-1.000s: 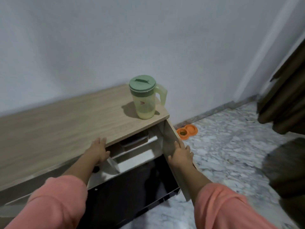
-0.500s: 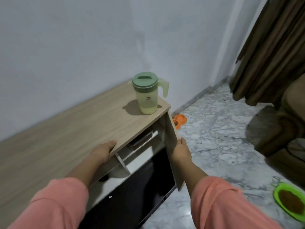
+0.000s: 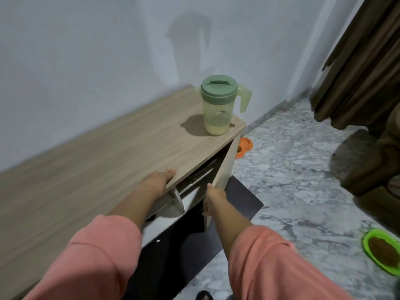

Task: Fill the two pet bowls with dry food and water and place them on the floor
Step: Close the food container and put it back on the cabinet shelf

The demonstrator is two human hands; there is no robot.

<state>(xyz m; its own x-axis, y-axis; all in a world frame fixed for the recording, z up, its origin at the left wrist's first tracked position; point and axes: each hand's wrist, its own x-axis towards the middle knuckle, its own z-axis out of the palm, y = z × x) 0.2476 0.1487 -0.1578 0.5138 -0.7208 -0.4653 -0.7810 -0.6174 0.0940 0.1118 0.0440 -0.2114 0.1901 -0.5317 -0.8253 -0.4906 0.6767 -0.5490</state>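
Jug point(image 3: 217, 105) upright, handle toward curtain — right hand point(image 3: 213, 198) grips door edge, left hand point(image 3: 158, 180) flat on countertop point(image 3: 108, 152).

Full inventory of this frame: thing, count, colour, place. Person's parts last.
Lidded plastic pitcher: 1, pale green, right end of cabinet top.
Wooden cabinet: 1, light wood-grain, along the wall; door part open.
Double pet bowl: 1, orange, on floor behind the cabinet's end.
Round pet bowl: 1, bright green, brown food inside, on floor at right edge.
Curtain: 1, brown, upper right.
Marble floor: grey-white.
Left hand: on cabinet top's front edge.
Right hand: on the door's edge.
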